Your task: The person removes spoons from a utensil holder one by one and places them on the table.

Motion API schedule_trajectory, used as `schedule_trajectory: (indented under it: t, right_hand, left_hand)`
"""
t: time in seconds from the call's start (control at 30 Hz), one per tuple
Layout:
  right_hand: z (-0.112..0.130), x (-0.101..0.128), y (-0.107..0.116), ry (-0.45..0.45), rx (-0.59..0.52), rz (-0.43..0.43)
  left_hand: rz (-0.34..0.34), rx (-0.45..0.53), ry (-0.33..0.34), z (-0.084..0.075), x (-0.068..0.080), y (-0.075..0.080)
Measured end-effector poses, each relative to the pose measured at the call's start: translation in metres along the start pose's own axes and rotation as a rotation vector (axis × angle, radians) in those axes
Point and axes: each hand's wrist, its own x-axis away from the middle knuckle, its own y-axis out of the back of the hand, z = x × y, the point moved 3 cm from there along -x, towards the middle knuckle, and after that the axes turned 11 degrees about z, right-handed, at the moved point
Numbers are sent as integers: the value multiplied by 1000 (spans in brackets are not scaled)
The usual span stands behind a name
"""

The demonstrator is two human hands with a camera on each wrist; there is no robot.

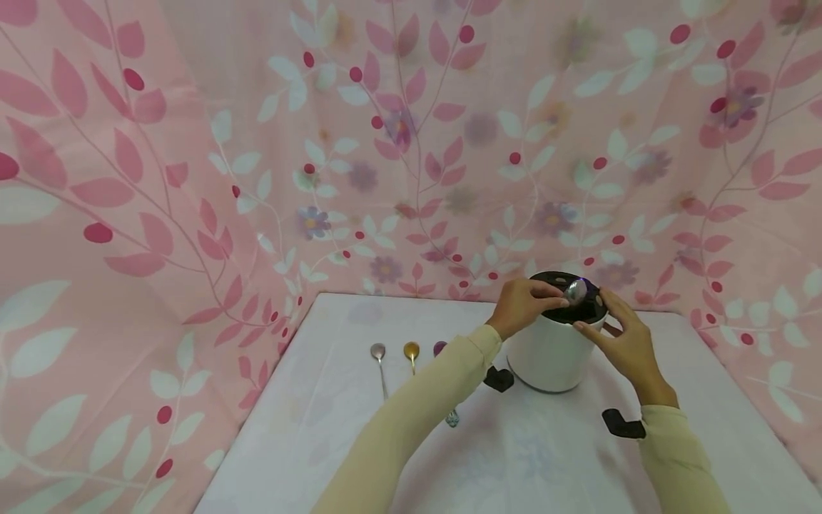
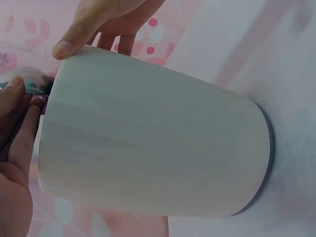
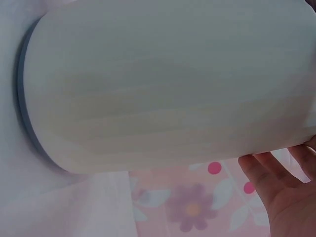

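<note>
At right of head view, white canister (image 1: 552, 357) stood upright on desk (image 1: 533, 457) near back edge, floral cloth (image 1: 411, 143) rising close behind. Left hand (image 1: 523, 307) pinched shiny spoon (image 1: 576, 291) at canister's dark top (image 1: 583, 313). Right hand (image 1: 626, 343) gripped rim, thumb on near side. Left of centre, silver spoon (image 1: 377, 351), gold spoon (image 1: 412, 350) and purple spoon (image 1: 439, 348) lay apart, partly hidden by left sleeve (image 1: 443, 385). Strip of desk separated them from left edge; open stretch ran from canister toward right edge.

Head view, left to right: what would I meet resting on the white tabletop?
Silver-coloured metal spoon, gold-coloured metal spoon, spoon with a purple bowl, white cylindrical container with black top.
</note>
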Motion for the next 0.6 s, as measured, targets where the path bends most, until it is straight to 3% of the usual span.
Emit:
schedule_trajectory:
  t: [0.3, 0.6]
  right_hand:
    - [1, 1, 2, -6, 7, -9]
    - [-1, -1, 1, -3, 1, -17]
  left_hand:
    - [2, 341, -88, -9, 5, 11]
    - [-6, 420, -143, -22, 10, 28]
